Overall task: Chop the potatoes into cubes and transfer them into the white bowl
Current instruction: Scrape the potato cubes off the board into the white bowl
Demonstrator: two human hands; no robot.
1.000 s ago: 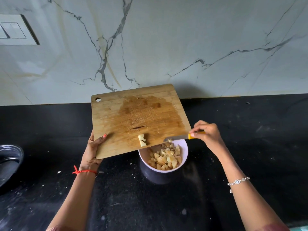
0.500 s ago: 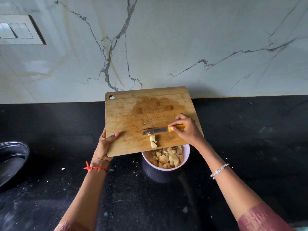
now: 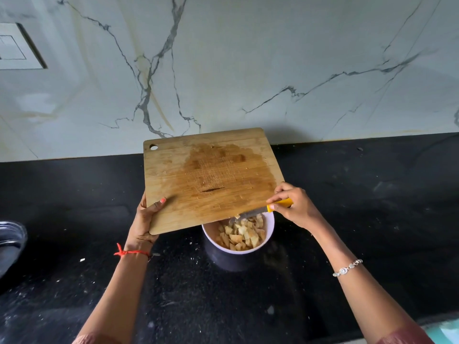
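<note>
well — left hand (image 3: 145,219) fingers clench the tilted cutting board (image 3: 206,175) above the white bowl (image 3: 270,232); right hand (image 3: 295,207) fingers pinch the knife (image 3: 258,211) — scrape along the low edge, gently.

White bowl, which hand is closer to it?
Right. The right hand holds the knife just above the white bowl; the left hand grips the cutting board farther left.

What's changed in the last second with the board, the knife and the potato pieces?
The right hand swept the knife down the chopping board to its lower edge. The two pieces that lay there are off the board, apparently among the potato cubes in the white bowl. Unchanged: the left hand holds the board tilted over the bowl.
</note>
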